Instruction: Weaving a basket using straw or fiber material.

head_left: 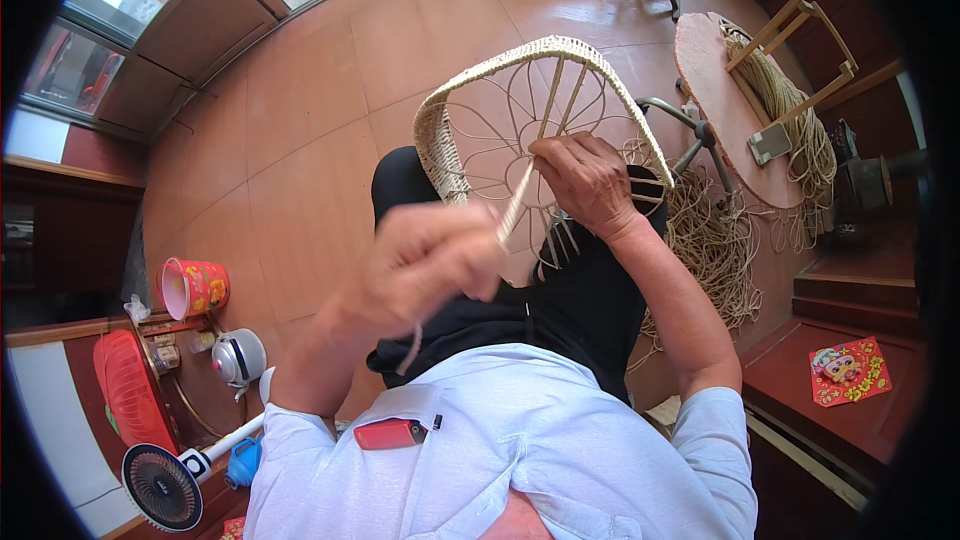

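On the person's lap, tilted up, sits a wire seat frame (545, 130), approx a third woven. Just below-left of frame, left hand (430, 260) w/ fingers clenched on a pale cord strand (515, 208); over frame's centre, right hand (588, 183) pinches the same strand at the wires. Frame's left rim and top edge are wrapped, petal-shaped middle is bare; loose cord pile (715, 240) lies right of frame.

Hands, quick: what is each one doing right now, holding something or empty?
Left hand: closed on a pale strand.
Right hand: fingers bent, pressed on the woven frame; grip cannot be told.
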`<state>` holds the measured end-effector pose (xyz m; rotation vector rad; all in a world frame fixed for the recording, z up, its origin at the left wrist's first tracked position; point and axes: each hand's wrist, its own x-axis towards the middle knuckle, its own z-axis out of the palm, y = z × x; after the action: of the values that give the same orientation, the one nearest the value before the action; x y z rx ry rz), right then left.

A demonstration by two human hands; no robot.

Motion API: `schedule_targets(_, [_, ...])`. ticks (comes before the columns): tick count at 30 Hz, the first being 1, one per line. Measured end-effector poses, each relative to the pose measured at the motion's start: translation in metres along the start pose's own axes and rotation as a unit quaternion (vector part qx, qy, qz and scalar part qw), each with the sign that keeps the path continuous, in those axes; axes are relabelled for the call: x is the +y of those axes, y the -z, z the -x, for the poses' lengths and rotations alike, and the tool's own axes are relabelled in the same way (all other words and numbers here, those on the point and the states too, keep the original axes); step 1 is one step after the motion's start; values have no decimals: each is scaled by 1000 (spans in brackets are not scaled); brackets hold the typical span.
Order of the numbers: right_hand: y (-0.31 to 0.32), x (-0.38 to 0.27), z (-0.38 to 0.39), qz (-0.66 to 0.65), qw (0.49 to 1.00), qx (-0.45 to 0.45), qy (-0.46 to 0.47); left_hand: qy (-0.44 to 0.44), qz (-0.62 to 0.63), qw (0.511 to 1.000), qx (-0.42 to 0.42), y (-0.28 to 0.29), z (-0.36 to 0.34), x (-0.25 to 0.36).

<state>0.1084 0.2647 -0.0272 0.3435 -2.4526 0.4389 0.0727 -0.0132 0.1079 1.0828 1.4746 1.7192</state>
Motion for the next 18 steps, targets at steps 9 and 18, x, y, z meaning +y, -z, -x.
schedule_targets(9, [-7,7,-3,-12,1000,11,-6,-70,144,978,131,30,-36,-26])
schedule_targets(18, [-4,6,0,34,999,-6,28,124,173,963,163,5,-38,-87])
